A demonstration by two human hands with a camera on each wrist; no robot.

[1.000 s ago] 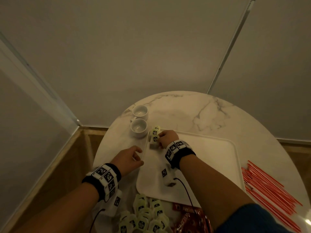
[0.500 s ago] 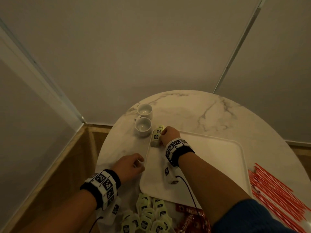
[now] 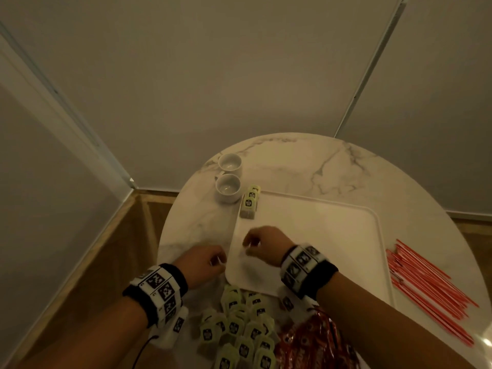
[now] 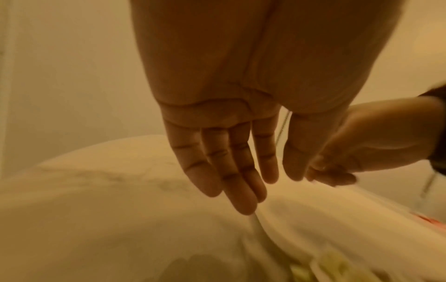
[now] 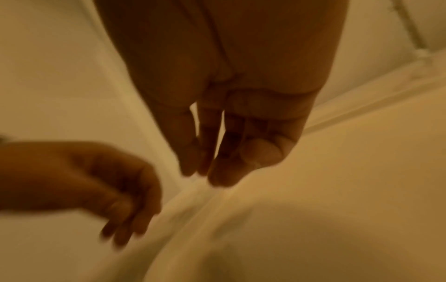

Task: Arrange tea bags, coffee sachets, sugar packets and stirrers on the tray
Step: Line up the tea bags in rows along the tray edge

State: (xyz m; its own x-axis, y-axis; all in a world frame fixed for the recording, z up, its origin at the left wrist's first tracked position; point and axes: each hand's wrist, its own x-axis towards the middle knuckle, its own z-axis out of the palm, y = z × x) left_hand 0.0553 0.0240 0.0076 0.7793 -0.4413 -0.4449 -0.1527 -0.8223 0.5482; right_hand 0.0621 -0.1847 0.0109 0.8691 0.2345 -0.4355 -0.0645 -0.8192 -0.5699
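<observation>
A white tray [image 3: 332, 235] lies on the round marble table [image 3: 292, 161]. A short row of green tea bags [image 3: 249, 202] stands in the tray's far left corner. My right hand [image 3: 254, 245] hovers over the tray's near left part, fingers loosely hanging and holding nothing [image 5: 212, 171]. Just outside the tray's left rim is my left hand [image 3: 213, 259], its fingers straight and empty [image 4: 265, 187]. A heap of tea bags [image 3: 239, 328] and red coffee sachets [image 3: 314, 339] lies at the near table edge. Red stirrers [image 3: 426, 286] lie right of the tray.
Two white cups [image 3: 228, 187] stand close to the tray's far left corner, beside the tea bag row. Walls close in behind the table, and wooden floor [image 3: 106, 262] shows past its left edge.
My right hand has let go of the tea bag row in the far corner and drawn back toward me. The left hand has stayed by the tray's left rim.
</observation>
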